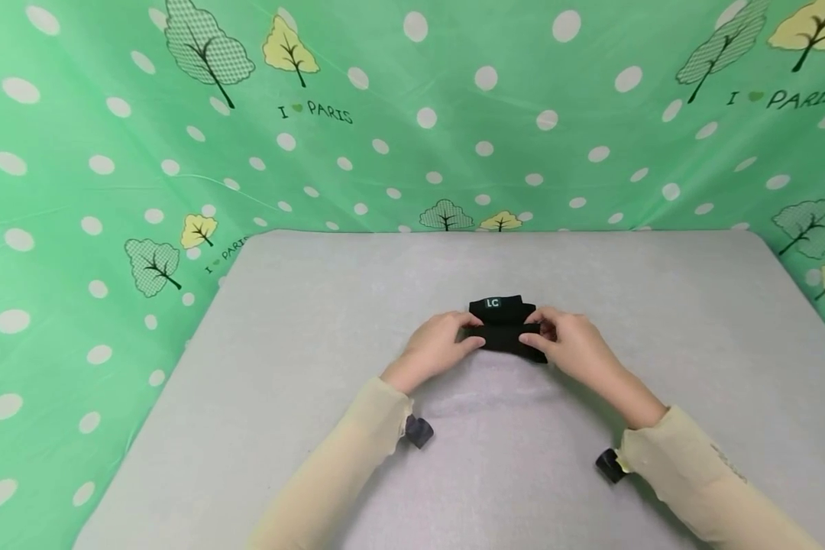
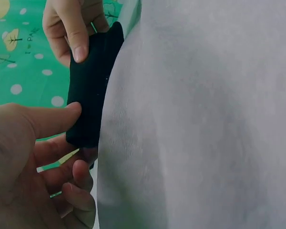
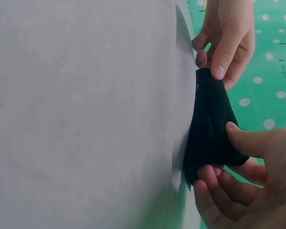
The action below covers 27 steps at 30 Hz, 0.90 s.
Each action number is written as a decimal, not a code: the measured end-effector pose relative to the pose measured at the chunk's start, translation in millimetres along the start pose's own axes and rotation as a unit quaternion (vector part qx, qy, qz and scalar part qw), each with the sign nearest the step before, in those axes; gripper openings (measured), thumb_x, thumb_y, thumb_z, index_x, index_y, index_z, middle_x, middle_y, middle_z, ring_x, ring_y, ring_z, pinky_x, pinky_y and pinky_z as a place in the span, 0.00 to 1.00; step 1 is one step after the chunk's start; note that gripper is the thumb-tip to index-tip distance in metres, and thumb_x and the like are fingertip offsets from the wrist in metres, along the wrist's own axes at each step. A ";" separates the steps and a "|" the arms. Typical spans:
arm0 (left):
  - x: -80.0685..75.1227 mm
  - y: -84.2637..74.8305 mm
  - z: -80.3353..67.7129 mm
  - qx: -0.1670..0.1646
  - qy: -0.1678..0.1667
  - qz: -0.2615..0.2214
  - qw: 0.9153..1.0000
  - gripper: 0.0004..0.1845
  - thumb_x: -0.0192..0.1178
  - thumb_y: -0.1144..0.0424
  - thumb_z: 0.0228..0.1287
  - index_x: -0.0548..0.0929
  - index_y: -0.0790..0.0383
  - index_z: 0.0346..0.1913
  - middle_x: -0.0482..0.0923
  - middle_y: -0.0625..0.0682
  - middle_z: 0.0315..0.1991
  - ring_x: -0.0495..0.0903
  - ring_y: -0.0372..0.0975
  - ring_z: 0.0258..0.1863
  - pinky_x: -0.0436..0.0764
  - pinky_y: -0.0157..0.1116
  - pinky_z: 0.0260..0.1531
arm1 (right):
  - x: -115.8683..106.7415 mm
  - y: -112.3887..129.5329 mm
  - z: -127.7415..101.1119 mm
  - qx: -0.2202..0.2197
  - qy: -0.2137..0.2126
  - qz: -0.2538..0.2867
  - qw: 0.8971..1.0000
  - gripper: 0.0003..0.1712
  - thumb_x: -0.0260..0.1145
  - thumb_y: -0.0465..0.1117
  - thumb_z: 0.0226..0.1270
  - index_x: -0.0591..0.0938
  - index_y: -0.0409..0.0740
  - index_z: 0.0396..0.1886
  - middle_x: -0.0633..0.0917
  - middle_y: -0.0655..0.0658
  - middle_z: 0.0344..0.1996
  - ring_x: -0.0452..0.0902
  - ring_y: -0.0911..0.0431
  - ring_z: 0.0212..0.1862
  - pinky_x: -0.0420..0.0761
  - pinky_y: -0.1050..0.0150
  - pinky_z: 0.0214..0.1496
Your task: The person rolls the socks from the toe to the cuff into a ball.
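A black folded cloth item (image 1: 505, 338), with a small light "LC" label on its far part, lies on the grey table. My left hand (image 1: 436, 347) pinches its left end between thumb and fingers. At the right end, my right hand (image 1: 574, 347) pinches the near fold in the same way. The left wrist view shows the left thumb on top of the black cloth (image 2: 93, 90) and the fingers beneath. In the right wrist view the cloth (image 3: 212, 119) spreads wider towards the right hand, whose fingertips are partly tucked under its edge.
The grey table covering (image 1: 316, 305) has faint creases just in front of the cloth. Behind and left of the table hangs a green dotted curtain (image 1: 385, 168) printed with trees. A dark wrist device (image 1: 419, 431) shows by the left cuff, and another dark device (image 1: 612, 466) by the right.
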<state>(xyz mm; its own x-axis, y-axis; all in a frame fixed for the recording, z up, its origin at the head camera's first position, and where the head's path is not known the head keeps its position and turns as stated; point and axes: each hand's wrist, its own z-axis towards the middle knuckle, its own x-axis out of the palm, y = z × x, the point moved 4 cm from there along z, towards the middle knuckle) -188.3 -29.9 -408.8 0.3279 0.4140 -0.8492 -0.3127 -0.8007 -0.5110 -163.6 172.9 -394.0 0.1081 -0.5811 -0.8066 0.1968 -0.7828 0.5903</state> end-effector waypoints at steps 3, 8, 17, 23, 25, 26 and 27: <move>-0.3 -1.4 -0.8 -0.006 -0.013 -0.007 1.000 0.19 0.58 0.49 0.72 0.80 0.49 0.61 0.80 0.48 0.62 0.77 0.42 0.64 0.75 0.43 0.64 | 0.1 -4.1 3.5 0.016 0.003 0.016 1.000 0.14 0.69 0.45 0.68 0.81 0.42 0.46 0.82 0.42 0.32 0.76 0.53 0.33 0.74 0.61 0.36; -0.8 -6.0 -1.4 -0.006 -0.041 0.013 0.999 0.21 0.61 0.50 0.70 0.79 0.49 0.62 0.78 0.48 0.62 0.77 0.42 0.61 0.77 0.41 0.61 | 0.0 -12.2 9.0 0.046 0.030 0.046 0.997 0.15 0.68 0.45 0.69 0.79 0.41 0.48 0.82 0.39 0.35 0.77 0.52 0.34 0.75 0.61 0.36; -6.8 -20.1 -1.6 0.068 -0.099 0.046 0.992 0.16 0.67 0.59 0.65 0.82 0.48 0.55 0.78 0.45 0.56 0.76 0.42 0.60 0.75 0.39 0.62 | -1.2 -14.0 20.8 0.092 0.072 0.065 0.991 0.20 0.67 0.48 0.69 0.79 0.37 0.50 0.84 0.42 0.29 0.79 0.57 0.26 0.75 0.64 0.30; -3.8 -28.3 3.1 0.094 -0.110 0.083 0.986 0.12 0.67 0.60 0.65 0.84 0.47 0.50 0.80 0.42 0.53 0.79 0.39 0.57 0.78 0.40 0.57 | -1.8 -15.9 23.9 0.106 0.064 0.070 0.990 0.22 0.67 0.49 0.69 0.78 0.36 0.51 0.85 0.37 0.38 0.81 0.54 0.31 0.78 0.64 0.31; -3.4 -28.4 4.6 0.094 -0.115 0.086 0.985 0.11 0.67 0.61 0.65 0.84 0.47 0.49 0.80 0.42 0.52 0.80 0.39 0.57 0.79 0.40 0.56 | -2.3 -15.3 22.8 0.092 0.043 0.069 0.992 0.20 0.68 0.47 0.68 0.79 0.37 0.50 0.84 0.36 0.41 0.83 0.50 0.37 0.79 0.62 0.34; -3.1 -28.0 5.4 0.094 -0.117 0.085 0.985 0.11 0.67 0.62 0.65 0.84 0.47 0.49 0.80 0.42 0.52 0.80 0.38 0.56 0.79 0.40 0.55 | -2.5 -14.8 21.9 0.082 0.030 0.068 0.994 0.19 0.68 0.46 0.68 0.79 0.37 0.49 0.84 0.36 0.43 0.83 0.48 0.40 0.80 0.61 0.36; -2.9 -27.4 6.0 0.093 -0.118 0.082 0.985 0.11 0.66 0.62 0.65 0.84 0.47 0.49 0.81 0.42 0.51 0.80 0.38 0.56 0.79 0.40 0.55 | -2.5 -14.0 20.9 0.069 0.017 0.066 0.995 0.17 0.69 0.45 0.68 0.79 0.38 0.48 0.83 0.36 0.44 0.83 0.46 0.43 0.82 0.59 0.38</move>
<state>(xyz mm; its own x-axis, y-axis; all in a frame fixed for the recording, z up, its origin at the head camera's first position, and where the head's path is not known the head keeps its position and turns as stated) -186.0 -6.6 -393.2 0.0489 0.3923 -0.9185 -0.5101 -0.7808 -0.3607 -186.9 180.6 -399.6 0.1582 -0.6752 -0.7205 0.0428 -0.7243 0.6882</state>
